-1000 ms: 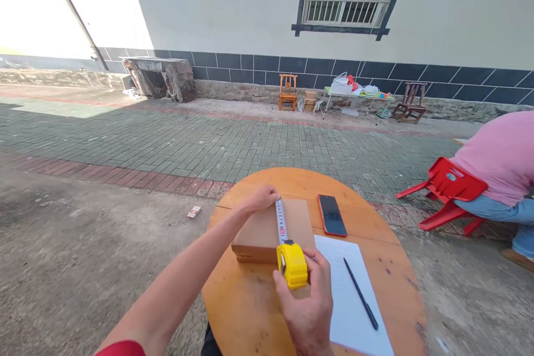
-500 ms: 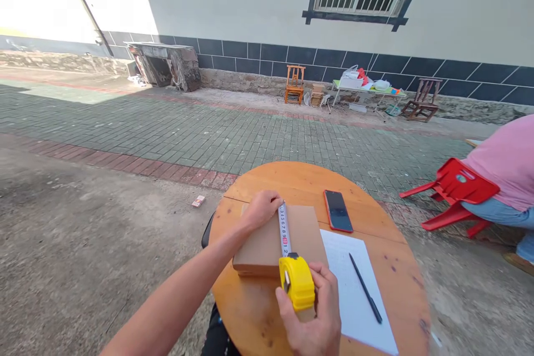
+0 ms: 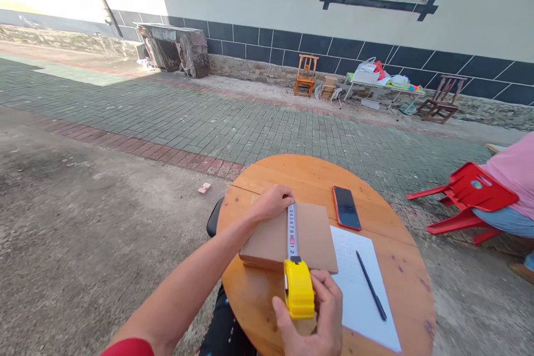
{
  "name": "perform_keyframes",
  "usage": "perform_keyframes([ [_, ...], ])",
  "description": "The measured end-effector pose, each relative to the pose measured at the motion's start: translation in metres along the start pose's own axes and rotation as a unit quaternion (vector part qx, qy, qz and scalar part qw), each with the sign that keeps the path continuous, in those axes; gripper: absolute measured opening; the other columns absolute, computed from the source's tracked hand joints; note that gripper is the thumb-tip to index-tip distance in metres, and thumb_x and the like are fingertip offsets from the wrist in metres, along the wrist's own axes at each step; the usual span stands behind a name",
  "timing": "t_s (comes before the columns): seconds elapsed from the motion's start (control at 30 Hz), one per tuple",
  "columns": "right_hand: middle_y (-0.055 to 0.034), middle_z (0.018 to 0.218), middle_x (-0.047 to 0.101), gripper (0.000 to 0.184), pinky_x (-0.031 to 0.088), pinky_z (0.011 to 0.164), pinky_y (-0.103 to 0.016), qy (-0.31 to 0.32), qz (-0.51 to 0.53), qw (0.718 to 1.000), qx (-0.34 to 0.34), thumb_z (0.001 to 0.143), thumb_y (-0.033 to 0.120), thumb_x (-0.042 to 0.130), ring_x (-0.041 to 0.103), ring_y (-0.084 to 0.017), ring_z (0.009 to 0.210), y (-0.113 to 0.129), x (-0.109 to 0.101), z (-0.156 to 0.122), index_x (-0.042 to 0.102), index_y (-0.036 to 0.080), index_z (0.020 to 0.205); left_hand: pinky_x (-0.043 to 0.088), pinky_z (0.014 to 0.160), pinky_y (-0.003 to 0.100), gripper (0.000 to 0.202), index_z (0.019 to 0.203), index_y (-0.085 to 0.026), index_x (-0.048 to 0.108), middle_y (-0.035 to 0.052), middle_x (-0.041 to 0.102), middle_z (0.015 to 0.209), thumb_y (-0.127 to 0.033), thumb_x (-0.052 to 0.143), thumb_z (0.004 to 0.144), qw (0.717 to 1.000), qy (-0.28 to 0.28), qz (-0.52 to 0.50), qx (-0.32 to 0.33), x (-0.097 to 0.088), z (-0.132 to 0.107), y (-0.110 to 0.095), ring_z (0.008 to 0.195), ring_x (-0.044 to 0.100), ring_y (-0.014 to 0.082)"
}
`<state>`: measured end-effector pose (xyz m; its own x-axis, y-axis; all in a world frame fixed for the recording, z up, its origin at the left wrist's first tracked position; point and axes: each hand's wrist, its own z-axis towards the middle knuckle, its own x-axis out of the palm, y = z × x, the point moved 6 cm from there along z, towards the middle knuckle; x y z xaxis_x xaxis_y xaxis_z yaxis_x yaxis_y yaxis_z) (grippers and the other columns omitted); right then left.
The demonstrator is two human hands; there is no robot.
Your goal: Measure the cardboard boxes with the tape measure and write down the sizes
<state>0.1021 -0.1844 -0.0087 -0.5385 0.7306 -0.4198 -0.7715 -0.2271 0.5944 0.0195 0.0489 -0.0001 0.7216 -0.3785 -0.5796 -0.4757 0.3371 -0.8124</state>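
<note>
A flat brown cardboard box lies on a round wooden table. My left hand is closed, pinching the end of a white measuring tape at the box's far edge. The tape runs straight across the box top toward me. My right hand grips the yellow tape measure case at the box's near edge.
A red-cased phone lies right of the box. A white sheet of paper with a black pen on it sits at the table's right. A person in pink sits on a red plastic chair at right. Small chairs and a low table stand by the far wall.
The view has shifted down and left, so the table sits further right in the frame. Both hands keep the tape stretched over the box; the yellow case has moved slightly nearer me.
</note>
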Motion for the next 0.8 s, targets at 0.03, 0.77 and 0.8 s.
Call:
perform_keyframes([
  [0.03, -0.0143, 0.11, 0.058, 0.045, 0.05, 0.076, -0.031, -0.001, 0.003, 1.0, 0.006, 0.08, 0.035, 0.074, 0.061, -0.025, 0.099, 0.0, 0.001, -0.001, 0.057, 0.012, 0.115, 0.037, 0.06, 0.026, 0.017, 0.068, -0.019, 0.063, -0.001, 0.065, 0.071, -0.024, 0.05, 0.078, 1.0, 0.0, 0.001, 0.001, 0.0, 0.001, 0.0, 0.067, 0.056, 0.0155],
  [0.77, -0.0102, 0.079, 0.068, 0.065, 0.046, 0.056, -0.033, 0.107, -0.249, 0.958, -0.093, 0.085, 0.056, 0.061, 0.06, -0.024, 0.062, 0.013, -0.013, 0.021, 0.054, 0.009, 0.13, 0.032, 0.056, 0.026, 0.018, 0.063, -0.019, 0.06, -0.0016, 0.059, 0.064, -0.019, 0.049, 0.077, 1.0, -0.01, 0.016, -0.005, -0.004, 0.0, -0.004, 0.064, 0.051, 0.0147],
  [0.8, -0.0087, 0.075, 0.068, 0.065, 0.045, 0.055, -0.033, 0.12, -0.248, 0.955, -0.106, 0.086, 0.054, 0.06, 0.059, -0.023, 0.059, 0.019, -0.012, 0.02, 0.053, 0.009, 0.132, 0.032, 0.056, 0.026, 0.018, 0.062, -0.019, 0.061, -0.0016, 0.059, 0.063, -0.018, 0.049, 0.077, 1.0, -0.01, 0.015, -0.005, -0.004, 0.0, -0.004, 0.064, 0.052, 0.0148],
])
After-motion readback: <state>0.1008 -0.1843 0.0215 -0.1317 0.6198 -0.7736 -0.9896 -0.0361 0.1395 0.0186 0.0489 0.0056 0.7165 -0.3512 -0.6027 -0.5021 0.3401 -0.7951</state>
